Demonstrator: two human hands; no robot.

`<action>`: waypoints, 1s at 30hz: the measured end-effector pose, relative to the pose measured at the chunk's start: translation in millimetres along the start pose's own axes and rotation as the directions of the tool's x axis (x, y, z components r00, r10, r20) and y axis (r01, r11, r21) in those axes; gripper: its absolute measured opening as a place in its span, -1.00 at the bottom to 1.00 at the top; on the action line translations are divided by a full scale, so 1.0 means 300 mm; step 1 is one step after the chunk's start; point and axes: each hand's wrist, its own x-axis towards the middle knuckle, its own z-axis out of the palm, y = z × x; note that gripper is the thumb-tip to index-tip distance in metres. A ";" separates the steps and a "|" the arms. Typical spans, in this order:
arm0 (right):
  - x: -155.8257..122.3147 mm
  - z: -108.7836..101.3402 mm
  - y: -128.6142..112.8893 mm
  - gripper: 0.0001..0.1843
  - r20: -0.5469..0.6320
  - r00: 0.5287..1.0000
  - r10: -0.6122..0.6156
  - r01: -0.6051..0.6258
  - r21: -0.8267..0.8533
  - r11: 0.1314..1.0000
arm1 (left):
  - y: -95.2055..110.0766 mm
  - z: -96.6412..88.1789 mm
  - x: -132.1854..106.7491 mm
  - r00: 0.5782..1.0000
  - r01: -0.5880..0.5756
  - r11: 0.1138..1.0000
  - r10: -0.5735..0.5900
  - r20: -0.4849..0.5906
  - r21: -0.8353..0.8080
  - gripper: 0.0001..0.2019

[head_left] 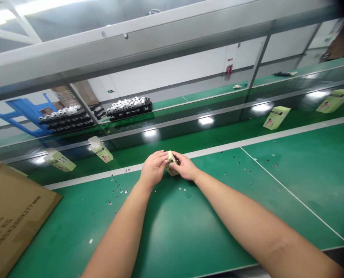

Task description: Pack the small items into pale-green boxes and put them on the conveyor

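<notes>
Carton (pixel 172 172) being held is pale yellow-green, printed.

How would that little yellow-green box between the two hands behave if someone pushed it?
The box probably holds its shape, since its edges look straight. Released and pushed near the top, it might tip, being taller than wide, but it seems unlikely to roll on those flat sides.
</notes>
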 end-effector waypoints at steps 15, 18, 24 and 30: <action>0.013 0.015 -0.049 -0.44 0.029 0.999 0.014 -0.012 -0.070 0.997 | 0.002 -0.044 0.008 0.996 0.092 0.983 -0.091 -0.015 0.161 -0.82; 0.011 0.016 -0.044 -0.44 0.021 1.000 0.020 -0.018 -0.075 0.997 | -0.003 -0.040 -0.001 0.999 0.047 0.984 -0.044 -0.018 0.172 -0.82; 0.001 0.010 -0.031 -0.46 -0.007 1.000 0.020 -0.020 -0.069 0.997 | -0.007 -0.014 -0.010 1.000 0.005 0.997 -0.004 -0.015 0.079 -0.80; 0.003 0.019 -0.023 -0.47 -0.053 0.998 0.026 -0.030 -0.071 0.997 | -0.011 0.011 -0.014 0.995 0.085 0.996 -0.085 -0.046 -0.009 -0.81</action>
